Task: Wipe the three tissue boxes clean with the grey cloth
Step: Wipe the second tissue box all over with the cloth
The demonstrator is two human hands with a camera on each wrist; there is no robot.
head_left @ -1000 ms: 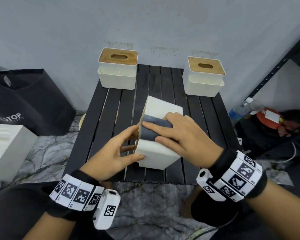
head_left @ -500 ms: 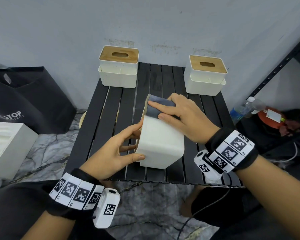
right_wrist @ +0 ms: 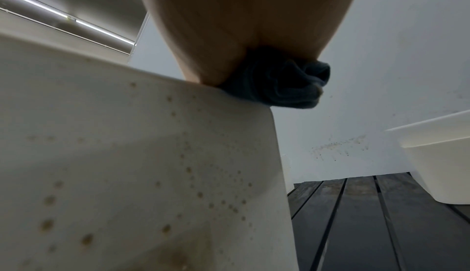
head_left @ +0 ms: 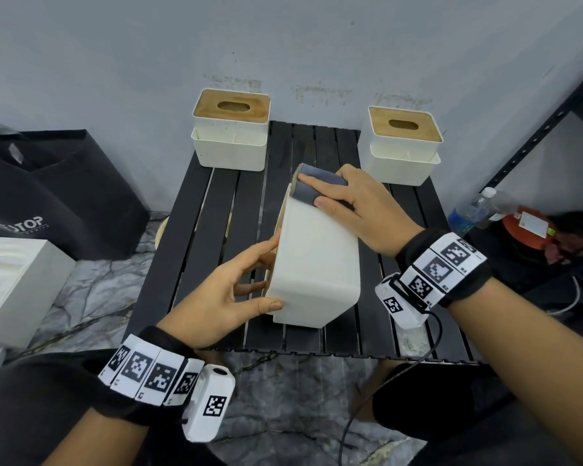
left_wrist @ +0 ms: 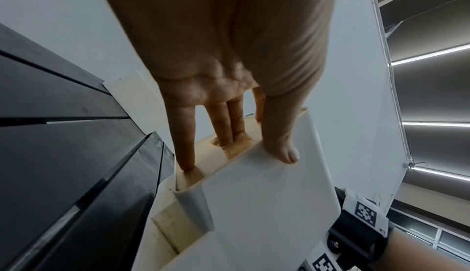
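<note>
A tissue box (head_left: 315,264) was laid on its side on the black slatted table (head_left: 196,237) and wiped at its far end with the grey cloth (head_left: 312,190).

The box was steadied by the left hand (head_left: 223,297), thumb on the upturned white face and fingers (left_wrist: 230,122) laid against the wooden lid, two fingertips reaching into its slot. The cloth was pressed down under the straight fingers of the right hand (head_left: 360,210). Brown specks were seen on the box's side wall. Two more boxes (head_left: 231,129) (head_left: 403,144) stood upright at the back; their contents could not be made out. A second earlier the cloth had been at mid-box; it had since been pushed to the far edge.
</note>
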